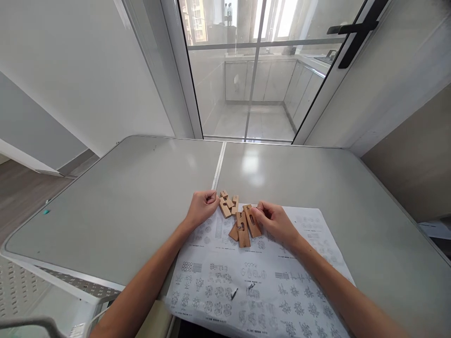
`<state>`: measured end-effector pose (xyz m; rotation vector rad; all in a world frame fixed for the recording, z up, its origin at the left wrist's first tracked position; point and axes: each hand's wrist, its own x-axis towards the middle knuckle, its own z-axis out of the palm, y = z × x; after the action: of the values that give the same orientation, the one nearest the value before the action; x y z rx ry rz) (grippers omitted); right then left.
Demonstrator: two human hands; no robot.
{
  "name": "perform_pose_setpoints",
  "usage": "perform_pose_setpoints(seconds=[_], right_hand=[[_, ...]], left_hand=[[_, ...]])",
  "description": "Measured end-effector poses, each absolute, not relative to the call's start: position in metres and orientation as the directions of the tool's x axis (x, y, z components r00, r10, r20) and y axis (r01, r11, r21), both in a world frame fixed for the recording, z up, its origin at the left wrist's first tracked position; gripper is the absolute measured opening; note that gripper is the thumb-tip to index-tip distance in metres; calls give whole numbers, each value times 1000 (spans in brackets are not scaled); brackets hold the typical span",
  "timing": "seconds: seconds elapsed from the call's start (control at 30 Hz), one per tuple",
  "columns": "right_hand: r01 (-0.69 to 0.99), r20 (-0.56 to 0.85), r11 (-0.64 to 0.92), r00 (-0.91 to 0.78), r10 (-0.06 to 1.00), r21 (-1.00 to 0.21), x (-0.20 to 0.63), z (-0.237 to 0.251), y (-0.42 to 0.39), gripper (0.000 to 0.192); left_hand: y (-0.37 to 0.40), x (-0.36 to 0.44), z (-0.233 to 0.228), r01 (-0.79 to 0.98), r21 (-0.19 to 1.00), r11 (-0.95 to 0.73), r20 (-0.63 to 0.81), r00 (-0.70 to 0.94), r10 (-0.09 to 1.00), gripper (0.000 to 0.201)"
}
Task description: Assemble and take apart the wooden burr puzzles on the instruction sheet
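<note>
On the grey worktop (141, 197) by the glass door, our left hand (201, 206) pinches 1 notched wooden piece (225, 204) and our right hand (273, 220) seemingly grips another wooden piece (252, 220) over the diagram sheet (253, 286), mid-sorting; next needs matching notches.

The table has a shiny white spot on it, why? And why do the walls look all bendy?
In the head view, the spot on the table is glare: daylight from the glass door bouncing off its smooth top. The walls lean outward because the wide lens bends edges. The wooden pieces stay fairly sharp; the sheet's small drawings are too tiny to read.
</note>
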<state>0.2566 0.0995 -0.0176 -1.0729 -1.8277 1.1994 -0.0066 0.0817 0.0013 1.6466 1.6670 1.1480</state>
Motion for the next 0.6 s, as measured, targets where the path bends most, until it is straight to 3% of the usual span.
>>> perform_pose_setpoints(seconds=[0.6], right_hand=[[250, 262, 417, -480, 837, -874, 249, -22, 99, 59]], left_hand=[[90, -8, 4, 478, 879, -10, 159, -273, 949, 41]])
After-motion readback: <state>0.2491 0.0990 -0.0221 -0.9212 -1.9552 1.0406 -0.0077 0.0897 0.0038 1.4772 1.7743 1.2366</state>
